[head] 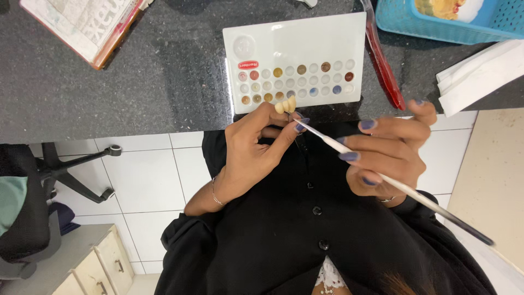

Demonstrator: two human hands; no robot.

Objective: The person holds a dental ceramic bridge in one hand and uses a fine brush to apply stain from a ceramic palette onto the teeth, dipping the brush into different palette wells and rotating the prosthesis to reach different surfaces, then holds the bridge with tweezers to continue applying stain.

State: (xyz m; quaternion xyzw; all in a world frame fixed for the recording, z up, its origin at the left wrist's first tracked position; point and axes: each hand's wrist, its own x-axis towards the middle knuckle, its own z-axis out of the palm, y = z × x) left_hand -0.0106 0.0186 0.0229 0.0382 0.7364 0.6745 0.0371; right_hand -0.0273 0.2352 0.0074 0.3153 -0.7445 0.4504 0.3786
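Observation:
My left hand (256, 150) pinches a small cream dental piece of three joined teeth (286, 105) between thumb and fingers, just below the front edge of the white palette (327, 38). My right hand (390, 150) grips a long thin brush (415, 195) with a white and dark handle. The brush tip reaches the teeth at my left fingertips. The palette lies on the black counter (164, 71) and has several small round wells with brown, red, yellow and blue pigments.
A red flat tool (383, 65) lies right of the palette. A blue basket (436, 22) stands at the top right, white paper (480, 74) beside it. A book (87, 24) lies top left. An office chair (33, 207) and drawers (93, 262) sit below left.

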